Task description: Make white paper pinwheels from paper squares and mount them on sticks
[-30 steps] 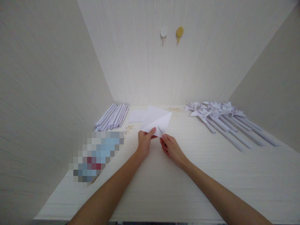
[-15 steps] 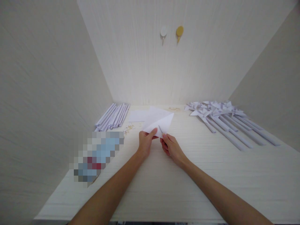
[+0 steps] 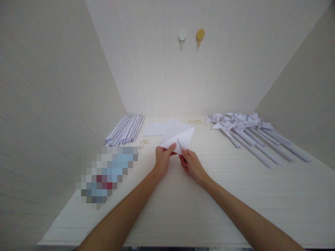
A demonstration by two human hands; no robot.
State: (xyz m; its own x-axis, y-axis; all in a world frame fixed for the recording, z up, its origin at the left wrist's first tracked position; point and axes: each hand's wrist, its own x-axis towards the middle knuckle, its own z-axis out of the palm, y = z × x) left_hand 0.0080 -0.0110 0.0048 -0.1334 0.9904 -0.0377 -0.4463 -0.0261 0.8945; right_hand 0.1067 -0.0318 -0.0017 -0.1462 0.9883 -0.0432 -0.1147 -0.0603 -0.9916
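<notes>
Folded white paper (image 3: 178, 135), smooth triangular flaps, pinched by left hand (image 3: 162, 158), right hand (image 3: 190, 162)

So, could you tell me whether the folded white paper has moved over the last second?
Yes. The folded paper has swung slightly: its far right corner now lies nearer the pinwheels, its raised flap lower.

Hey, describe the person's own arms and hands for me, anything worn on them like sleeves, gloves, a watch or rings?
Both forearms are bare right up to the bottom edge of the picture, with no sleeve in view. The left hand and the right hand wear no gloves. No watch, bracelet or band shows at either wrist, and no ring can be made out on the fingers, though they are small in this view.
</notes>
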